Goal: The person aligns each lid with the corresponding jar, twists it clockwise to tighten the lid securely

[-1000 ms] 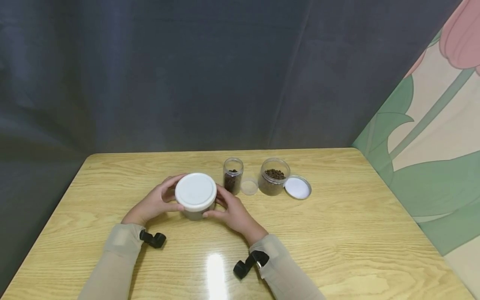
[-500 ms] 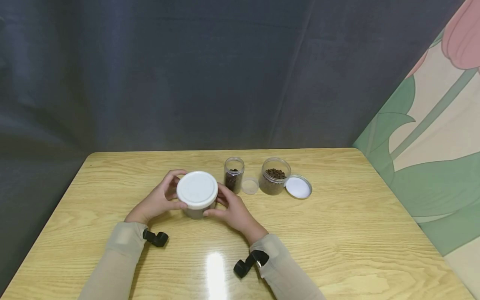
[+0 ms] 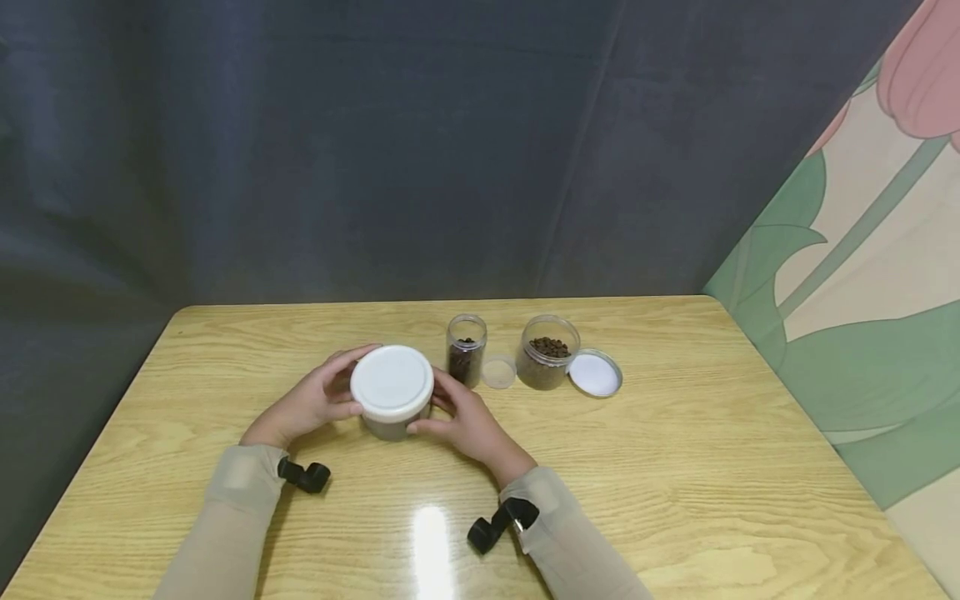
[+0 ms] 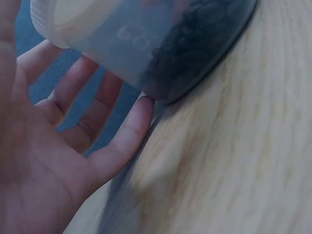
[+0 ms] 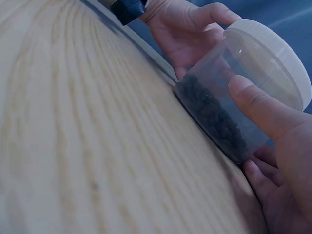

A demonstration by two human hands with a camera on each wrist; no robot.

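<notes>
A clear plastic jar (image 5: 209,109) stands upright on the wooden table, its lower part filled with dark beans (image 4: 204,34). Its white lid (image 3: 392,379) sits on top. My left hand (image 3: 311,404) holds the lid's left side, thumb at the near rim and forefinger at the far rim; its little finger touches the jar low down in the left wrist view. From the right, my right hand (image 3: 472,423) grips the jar's body, thumb (image 5: 258,100) across the near wall and fingers round the far side. Part of the jar is hidden behind the hands.
Behind my right hand stands a narrow open jar (image 3: 467,354) of dark beans. A small clear lid (image 3: 498,372) lies beside it. Farther right are a wide open jar (image 3: 543,371) of brown beans and an upturned lid (image 3: 596,373). A dark curtain (image 3: 420,150) hangs behind the table.
My left hand shifts slightly along the lid's rim, its thumb moving a little left. The right hand keeps its hold, and the jar stays in nearly the same place.
</notes>
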